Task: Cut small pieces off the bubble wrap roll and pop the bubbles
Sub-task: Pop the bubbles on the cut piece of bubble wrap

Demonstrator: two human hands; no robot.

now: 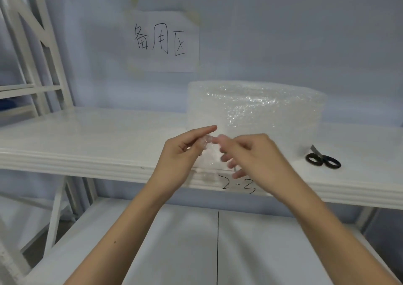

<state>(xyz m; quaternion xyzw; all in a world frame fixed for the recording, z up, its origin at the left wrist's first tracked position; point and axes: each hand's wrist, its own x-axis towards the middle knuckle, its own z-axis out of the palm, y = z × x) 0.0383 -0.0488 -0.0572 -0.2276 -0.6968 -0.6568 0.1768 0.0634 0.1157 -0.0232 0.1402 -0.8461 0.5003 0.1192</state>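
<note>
A big roll of clear bubble wrap (257, 108) stands upright on the white shelf (87, 136). In front of it, above the shelf's front edge, I hold a small clear bubble wrap piece (210, 151) between both hands. My left hand (183, 156) pinches its upper left part between thumb and fingers, with the index finger stretched out. My right hand (250, 154) pinches the piece's right side; its fingers are blurred. Black-handled scissors (322, 159) lie on the shelf to the right of the roll, apart from my hands.
A paper sign with handwritten characters (162, 41) is taped to the pale wall behind. A white rack frame (32, 44) stands at the left. "2-3" is written on the shelf's front edge (238, 185). A lower white shelf (185, 252) lies under my forearms.
</note>
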